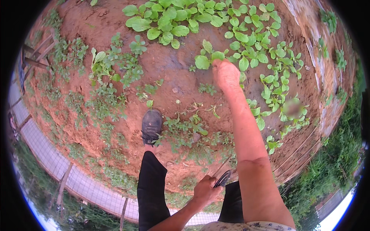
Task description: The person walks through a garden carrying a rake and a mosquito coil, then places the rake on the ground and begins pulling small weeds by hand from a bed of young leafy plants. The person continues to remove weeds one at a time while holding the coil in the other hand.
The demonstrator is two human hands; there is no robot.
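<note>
My right hand (226, 74) reaches out to the leafy bed, its fingers closed at the base of a small green seedling (209, 57) with broad rounded leaves. Whether that plant's roots are still in the soil cannot be told. Low in the view, my left hand (206, 190) is closed near my knees. A thin rod-like piece (222, 165) sticks out beyond its fingers, and a dark oval with pale curved ridges (222, 179) lies against them. What the left hand grips is mostly hidden.
Dense leafy greens (169, 19) grow at the far side and right of the bed. Low weeds (104, 96) spread over the reddish soil (162, 69). My dark shoe (152, 125) stands among them. Wire fencing (46, 144) curves along the left; plastic sheeting (308, 34) edges the right.
</note>
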